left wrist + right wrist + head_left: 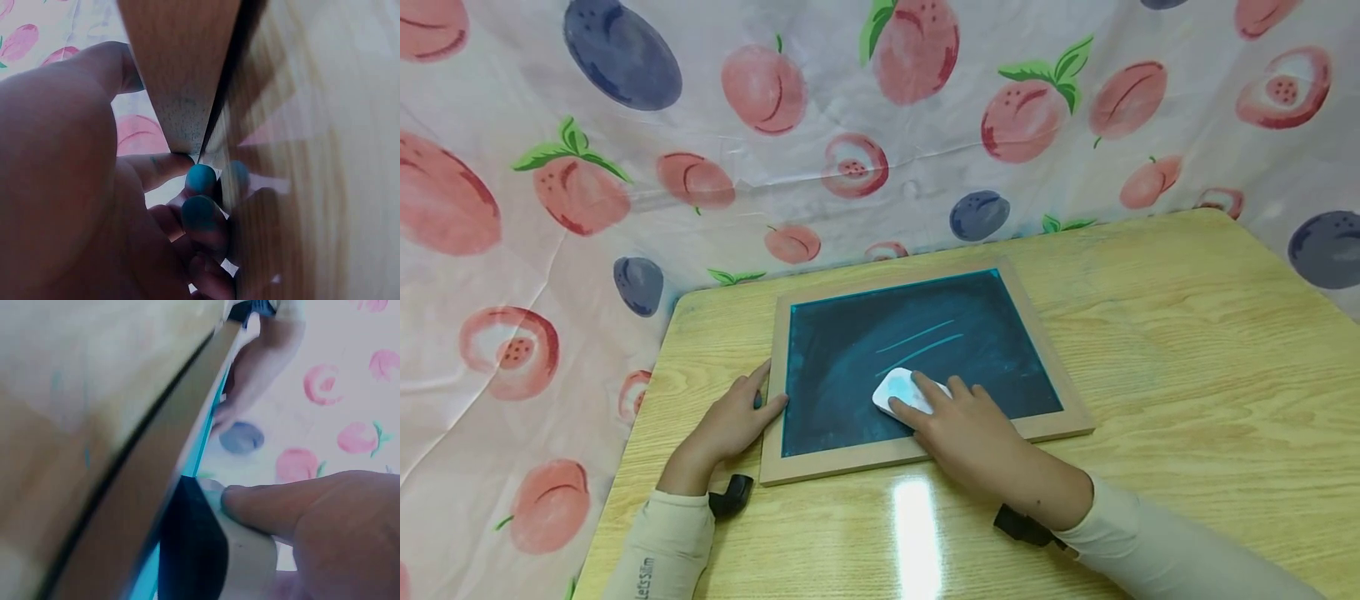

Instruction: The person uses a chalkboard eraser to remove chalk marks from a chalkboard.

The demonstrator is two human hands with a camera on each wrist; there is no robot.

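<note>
A chalkboard (pixel 842 367) in a light wooden frame lies flat on the table, with a few pale blue chalk strokes (pixel 920 340) and smeared chalk dust on its dark face. My left hand (pixel 730 421) grips the frame's left side, thumb on top, other fingers down along its edge. Small teal rounded ends (pixel 200 178) show among those fingers, looking like chalk or chalk-stained fingertips; I cannot tell which. My right hand (pixel 973 433) holds a white chalkboard eraser (pixel 897 386), its top smudged blue. The eraser's dark underside (pixel 190 540) faces the board, over its lower middle.
The board rests on a wood-grain table (pixel 1187 350), whose surface extends to the right. A fruit-printed cloth (pixel 925 183) hangs behind and at both sides. Dark wrist mounts (pixel 730 497) sit at the cuffs of both pale sleeves.
</note>
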